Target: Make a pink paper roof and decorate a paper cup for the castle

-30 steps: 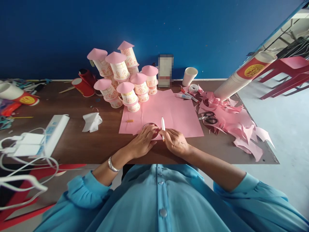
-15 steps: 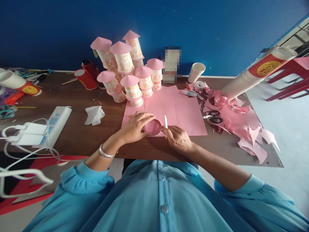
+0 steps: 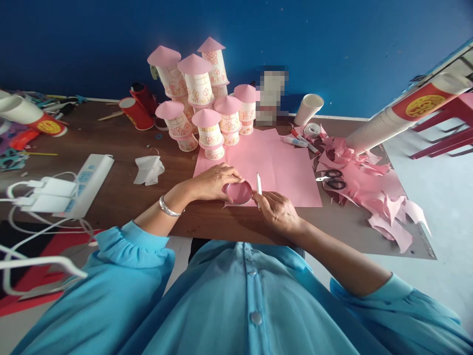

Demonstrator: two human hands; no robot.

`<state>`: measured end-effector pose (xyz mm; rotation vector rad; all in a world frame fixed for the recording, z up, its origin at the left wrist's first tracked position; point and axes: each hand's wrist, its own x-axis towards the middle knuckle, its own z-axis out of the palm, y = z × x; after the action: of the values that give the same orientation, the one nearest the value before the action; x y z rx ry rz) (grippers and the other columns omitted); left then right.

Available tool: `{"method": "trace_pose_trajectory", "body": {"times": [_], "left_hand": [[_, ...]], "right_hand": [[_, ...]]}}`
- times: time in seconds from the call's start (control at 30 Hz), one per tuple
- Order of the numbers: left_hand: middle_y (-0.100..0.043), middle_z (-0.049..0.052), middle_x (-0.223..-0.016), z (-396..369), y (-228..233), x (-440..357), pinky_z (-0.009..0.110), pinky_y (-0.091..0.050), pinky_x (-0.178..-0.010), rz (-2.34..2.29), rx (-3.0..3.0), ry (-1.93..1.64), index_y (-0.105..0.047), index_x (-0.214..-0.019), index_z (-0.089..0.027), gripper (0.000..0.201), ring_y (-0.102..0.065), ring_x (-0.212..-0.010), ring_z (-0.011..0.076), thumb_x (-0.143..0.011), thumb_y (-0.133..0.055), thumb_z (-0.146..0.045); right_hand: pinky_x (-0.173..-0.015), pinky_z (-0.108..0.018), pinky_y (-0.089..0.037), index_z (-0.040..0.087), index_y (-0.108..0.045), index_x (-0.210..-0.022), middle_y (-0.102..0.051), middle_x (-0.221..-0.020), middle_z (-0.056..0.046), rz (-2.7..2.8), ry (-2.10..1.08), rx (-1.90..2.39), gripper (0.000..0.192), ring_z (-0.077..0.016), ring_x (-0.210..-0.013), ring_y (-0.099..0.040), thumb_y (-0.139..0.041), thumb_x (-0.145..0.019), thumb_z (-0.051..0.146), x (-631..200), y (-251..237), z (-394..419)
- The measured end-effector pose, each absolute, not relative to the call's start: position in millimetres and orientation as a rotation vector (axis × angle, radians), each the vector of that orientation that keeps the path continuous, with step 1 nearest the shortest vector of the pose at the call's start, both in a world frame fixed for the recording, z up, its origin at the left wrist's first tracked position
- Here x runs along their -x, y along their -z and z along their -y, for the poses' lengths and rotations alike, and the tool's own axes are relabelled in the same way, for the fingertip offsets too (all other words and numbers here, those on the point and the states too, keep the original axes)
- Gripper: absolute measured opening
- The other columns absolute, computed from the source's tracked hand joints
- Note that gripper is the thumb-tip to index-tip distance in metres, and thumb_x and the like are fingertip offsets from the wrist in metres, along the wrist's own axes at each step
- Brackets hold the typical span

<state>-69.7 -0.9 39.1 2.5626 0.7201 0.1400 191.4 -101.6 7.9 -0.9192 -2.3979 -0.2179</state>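
A sheet of pink paper (image 3: 273,165) lies on the brown table in front of me. On its near edge sits a small round pink lid or ring (image 3: 239,192). My left hand (image 3: 213,180) curls around the lid's far and left rim and presses it to the paper. My right hand (image 3: 277,211) holds a white pen (image 3: 259,184) upright against the lid's right side, tip down on the paper.
A cluster of paper-cup towers with pink cone roofs (image 3: 201,98) stands behind the sheet. Scissors (image 3: 331,179) and pink paper scraps (image 3: 373,197) lie right. A white power strip (image 3: 79,185) with cables and crumpled tissue (image 3: 149,169) lie left. A cup stack (image 3: 399,118) leans right.
My left hand slid from on top of the lid to its left rim, which uncovered the lid's pink inside. The pen stays at the lid's right side. The view shifted slightly.
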Motion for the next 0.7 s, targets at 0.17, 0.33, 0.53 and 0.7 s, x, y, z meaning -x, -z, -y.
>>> {"method": "trace_pose_trajectory", "body": {"times": [0.17, 0.33, 0.53, 0.7], "left_hand": [[-0.07, 0.01, -0.13, -1.5, -37.5, 67.9, 0.043, -0.041, -0.109, -0.705, -2.583, -0.125, -0.069, -0.135, -0.022, 0.061, -0.061, -0.12, 0.0288, -0.078, -0.087, -0.036], [-0.071, 0.008, -0.129, -4.8, -37.9, 68.0, 0.043, -0.039, -0.11, -0.675, -2.588, -0.138, -0.07, -0.131, -0.023, 0.057, -0.061, -0.122, 0.0283, -0.078, -0.087, -0.034], [-0.071, 0.009, -0.128, -3.8, -37.5, 68.1, 0.042, -0.039, -0.108, -0.69, -2.61, -0.131, -0.07, -0.13, -0.022, 0.056, -0.062, -0.122, 0.0282, -0.078, -0.087, -0.032], [-0.072, 0.007, -0.123, -3.9, -39.1, 67.0, 0.042, -0.039, -0.107, -0.68, -2.632, -0.135, -0.072, -0.128, -0.022, 0.054, -0.063, -0.118, 0.0274, -0.077, -0.086, -0.029]], "right_hand": [[-0.06, -0.033, -0.044, 0.02, -0.055, -0.142, -0.066, -0.079, -0.001, 2.385, 0.319, 0.727, 0.044, -0.0165, -0.066, -0.058, -0.066, -0.1, 0.021, -185.7, -35.0, 130.0], [-0.051, -0.031, -0.04, 0.014, -0.07, -0.111, -0.063, -0.076, -0.002, 2.473, 0.393, 0.437, 0.017, -0.0136, -0.063, -0.054, -0.064, -0.101, 0.027, -149.4, -43.1, 153.3], [-0.049, -0.032, -0.035, 0.009, -0.07, -0.098, -0.062, -0.071, -0.004, 2.484, 0.569, 0.513, 0.019, -0.0139, -0.058, -0.05, -0.058, -0.103, 0.022, -106.4, -24.4, 138.2], [-0.051, -0.033, -0.034, 0.012, -0.065, -0.093, -0.062, -0.072, -0.006, 2.583, 0.423, 0.687, 0.021, -0.0164, -0.061, -0.051, -0.052, -0.106, 0.021, -95.7, -13.1, 131.7]]}}
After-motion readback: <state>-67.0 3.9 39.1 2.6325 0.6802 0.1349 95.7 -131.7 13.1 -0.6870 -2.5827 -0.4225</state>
